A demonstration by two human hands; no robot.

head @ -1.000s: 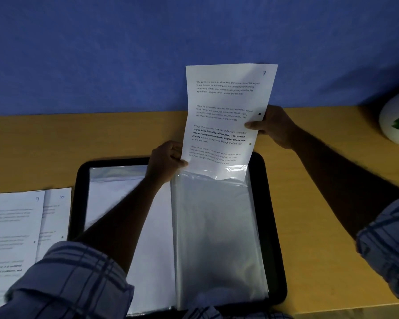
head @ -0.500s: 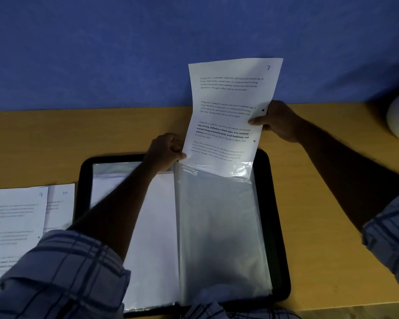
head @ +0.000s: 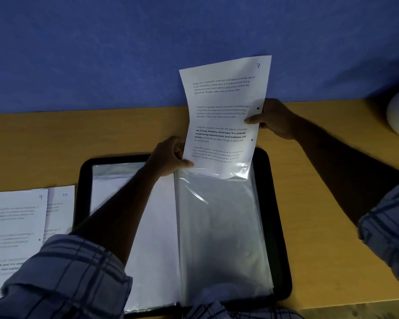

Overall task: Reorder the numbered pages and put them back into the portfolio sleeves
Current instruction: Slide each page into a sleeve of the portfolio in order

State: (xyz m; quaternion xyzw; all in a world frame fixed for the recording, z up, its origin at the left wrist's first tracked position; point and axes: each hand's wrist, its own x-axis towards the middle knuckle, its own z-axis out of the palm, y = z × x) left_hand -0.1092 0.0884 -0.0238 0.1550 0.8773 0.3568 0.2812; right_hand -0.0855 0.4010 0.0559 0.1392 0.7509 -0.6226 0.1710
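Page 7 [head: 226, 116] stands upright above the open portfolio's [head: 279, 226] far edge, its bottom tucked into the right sleeve [head: 219, 226]. The left hand [head: 168, 157] pinches its lower left corner at the sleeve mouth. The right hand [head: 274, 118] pinches its right edge, thumb in front.

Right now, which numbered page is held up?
The white paper page marked 7; page 9 and page 10 lie flat on the wooden desk.

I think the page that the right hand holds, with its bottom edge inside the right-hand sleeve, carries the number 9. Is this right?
Not quite. In the head view the page that the right hand holds, with its bottom edge inside the right-hand sleeve, carries the number 7, not 9.
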